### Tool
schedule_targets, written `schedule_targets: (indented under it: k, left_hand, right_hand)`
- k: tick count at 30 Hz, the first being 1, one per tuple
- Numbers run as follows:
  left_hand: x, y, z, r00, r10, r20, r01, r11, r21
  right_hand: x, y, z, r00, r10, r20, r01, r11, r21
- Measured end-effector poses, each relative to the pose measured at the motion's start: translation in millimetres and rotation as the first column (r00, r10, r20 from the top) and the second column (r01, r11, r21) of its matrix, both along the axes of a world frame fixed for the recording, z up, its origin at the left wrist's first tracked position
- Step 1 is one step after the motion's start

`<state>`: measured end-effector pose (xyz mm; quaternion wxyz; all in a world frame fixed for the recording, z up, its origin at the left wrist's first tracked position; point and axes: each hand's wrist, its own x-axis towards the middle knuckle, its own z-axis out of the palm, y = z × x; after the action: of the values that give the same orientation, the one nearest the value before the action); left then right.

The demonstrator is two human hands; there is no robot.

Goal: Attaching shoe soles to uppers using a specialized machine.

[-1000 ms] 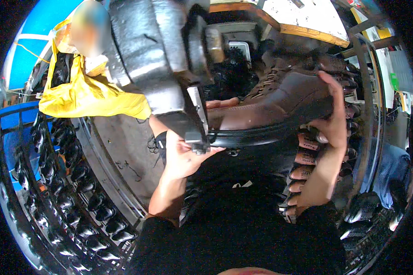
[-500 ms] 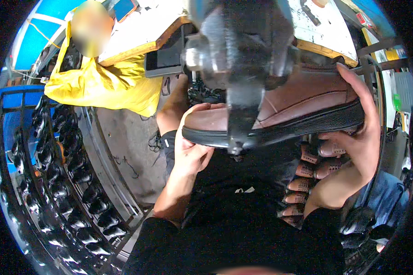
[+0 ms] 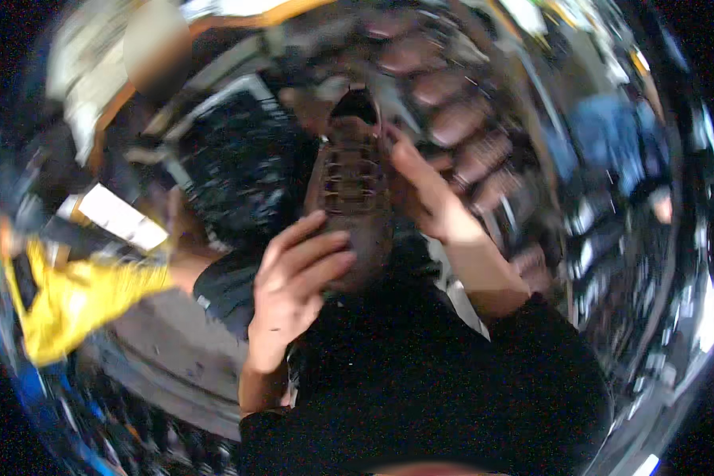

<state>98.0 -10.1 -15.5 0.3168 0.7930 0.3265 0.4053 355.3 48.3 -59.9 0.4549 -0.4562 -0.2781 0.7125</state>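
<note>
A brown leather lace-up shoe is held in front of my body, its toe toward me and its dark foot opening facing away. My left hand grips the toe end, fingers lying across the upper and the thumb lower down. At the far end, my right hand holds the right side near the opening; its fingertips are partly hidden and blurred. Crossed lacing runs up the middle of the upper. The sole is out of sight.
Several brown shoes stand in a row beyond my right hand. A crate of dark scraps lies to the far left, with a yellow bag nearer. Blue denim shows at right. Much is motion-blurred.
The shoe has come out from the metal machine arm and turned, from lying sideways to toe toward me. My view has swung right, toward the brown shoes. Both hands still hold the shoe.
</note>
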Motion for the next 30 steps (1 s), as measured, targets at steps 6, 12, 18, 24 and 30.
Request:
schedule_targets:
  k: [6,12,18,24,30]
  left_hand:
    - [128,3,-6,0.849,-0.528,-0.015,0.524,0.846,-0.096]
    - [133,-10,-24,0.954,-0.290,-0.076,0.254,0.917,-0.306]
    - [108,-30,-42,0.940,-0.192,-0.282,0.072,0.920,-0.386]
    - [98,-47,-45,0.915,-0.061,-0.399,-0.108,0.916,-0.388]
    - [120,-37,-53,0.908,-0.127,-0.399,-0.052,0.911,-0.409]
  right_hand:
    - [146,-137,9,0.864,-0.438,0.248,0.472,0.876,-0.101]
    - [374,-247,-139,0.291,-0.584,0.758,0.759,0.623,0.189]
    - [462,-212,-239,0.293,-0.784,0.548,0.766,0.535,0.356]
    - [358,-240,-146,-0.167,-0.452,0.876,0.533,0.706,0.466]
    - [337,-338,-147,-0.591,0.073,0.804,0.393,0.896,0.208]
